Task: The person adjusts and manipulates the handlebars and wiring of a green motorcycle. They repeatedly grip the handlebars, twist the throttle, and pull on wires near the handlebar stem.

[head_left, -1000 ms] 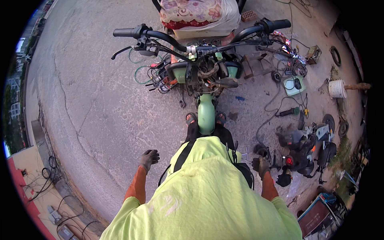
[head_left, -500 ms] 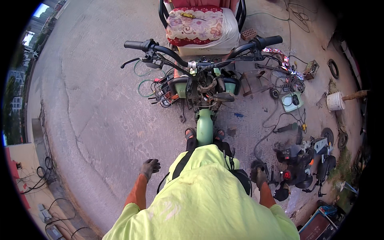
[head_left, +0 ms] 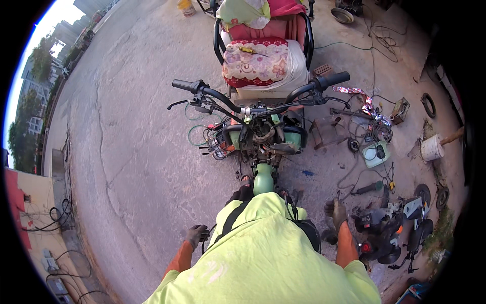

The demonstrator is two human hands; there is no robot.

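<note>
In front of me stands a stripped three-wheeler, its green front fender (head_left: 263,180) between my feet. Black handlebars (head_left: 304,92) spread above an exposed tangle of wiring (head_left: 261,133). My left hand (head_left: 196,235), in a dark glove, hangs beside my left hip near a black strap, fingers loosely bent and apart, with nothing seen in it. My gloved right hand (head_left: 336,214) is out to my right, above the ground, with its fingers curled. A thin dark piece sticks up from it; what it is I cannot make out. Neither hand touches the vehicle.
A yellow screwdriver (head_left: 248,50) lies on the flowered seat cover (head_left: 255,63). Cables, a pale green tray (head_left: 374,154) and an angle grinder (head_left: 368,188) lie at right. A dark scooter (head_left: 379,228) is near my right arm. A white bucket (head_left: 432,148) stands farther right.
My view has tilted up, showing more behind the seat. My right hand has risen and moved slightly forward; my left hand has dropped back closer to my hip.
</note>
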